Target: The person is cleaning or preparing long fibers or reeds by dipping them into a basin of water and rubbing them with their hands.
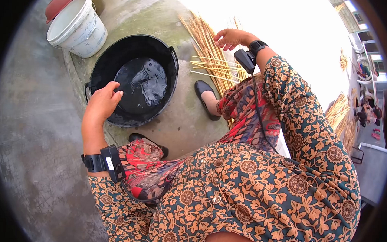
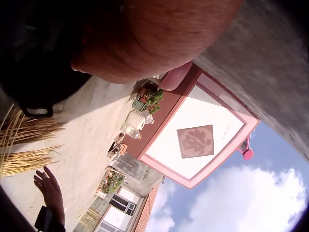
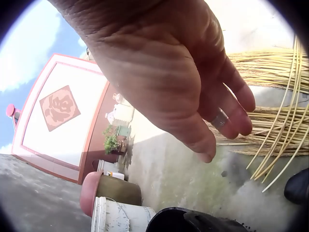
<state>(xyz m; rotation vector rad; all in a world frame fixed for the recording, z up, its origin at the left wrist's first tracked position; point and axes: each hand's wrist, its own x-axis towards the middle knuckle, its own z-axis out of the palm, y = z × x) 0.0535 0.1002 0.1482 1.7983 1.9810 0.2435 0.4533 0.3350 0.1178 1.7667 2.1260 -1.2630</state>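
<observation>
Right hand (image 1: 233, 37) loosely bent, holding nothing, above dry stalks (image 1: 210, 48) on the concrete ground (image 1: 181, 134). Left hand (image 1: 101, 105) over the rim of the black tub (image 1: 173, 74), thumb and forefinger parted, nothing seen between them; rim contact cannot be told. Judgement: good handling of the stalks means light, even finger pressure, crossing pieces aligned first, lest they bend or scatter. Tub: shiny, wet-looking bottom, probably shallow water. White bucket (image 1: 86, 37) beside it: bottom not visible.

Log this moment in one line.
Left hand: open, by tub rim | right hand: open, empty, near stalks | tub: wet inside | bucket: beside tub
</observation>
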